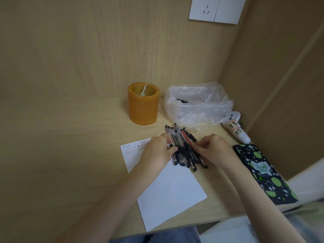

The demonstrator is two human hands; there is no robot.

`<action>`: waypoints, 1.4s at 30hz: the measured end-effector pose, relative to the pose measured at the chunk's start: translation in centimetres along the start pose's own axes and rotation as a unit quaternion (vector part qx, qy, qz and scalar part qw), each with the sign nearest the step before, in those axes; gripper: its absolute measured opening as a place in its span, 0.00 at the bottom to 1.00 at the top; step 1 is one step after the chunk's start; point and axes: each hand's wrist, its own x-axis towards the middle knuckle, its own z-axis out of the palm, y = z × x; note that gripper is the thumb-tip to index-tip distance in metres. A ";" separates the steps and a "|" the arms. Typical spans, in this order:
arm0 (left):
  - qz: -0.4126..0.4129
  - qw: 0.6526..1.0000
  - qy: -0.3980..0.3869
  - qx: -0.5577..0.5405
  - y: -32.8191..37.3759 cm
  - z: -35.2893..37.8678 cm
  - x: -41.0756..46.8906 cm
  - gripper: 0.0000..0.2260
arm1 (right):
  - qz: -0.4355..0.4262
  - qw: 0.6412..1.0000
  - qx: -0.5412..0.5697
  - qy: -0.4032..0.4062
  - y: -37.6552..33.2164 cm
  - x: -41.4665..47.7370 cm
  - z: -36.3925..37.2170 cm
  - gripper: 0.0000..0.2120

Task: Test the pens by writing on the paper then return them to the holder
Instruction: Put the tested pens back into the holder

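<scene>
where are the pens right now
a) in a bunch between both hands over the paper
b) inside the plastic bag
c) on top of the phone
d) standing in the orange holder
a: the pens lie in one bunch over the top edge of the paper, held between the left hand and right hand, while the holder stands apart behind them.

Your left hand and right hand grip a bundle of pens from either side, fingers curled round it, over the far part of the paper, which reaches the counter's front edge. The orange holder stands near the back edge, with a crumpled plastic bag just beside it. A phone lies along the right edge.
</scene>
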 end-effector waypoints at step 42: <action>0.131 0.982 0.042 0.130 -3.2 -0.2 -2.0 0.15 | -0.016 0.992 -0.121 -0.013 -3.4 0.7 1.6 0.38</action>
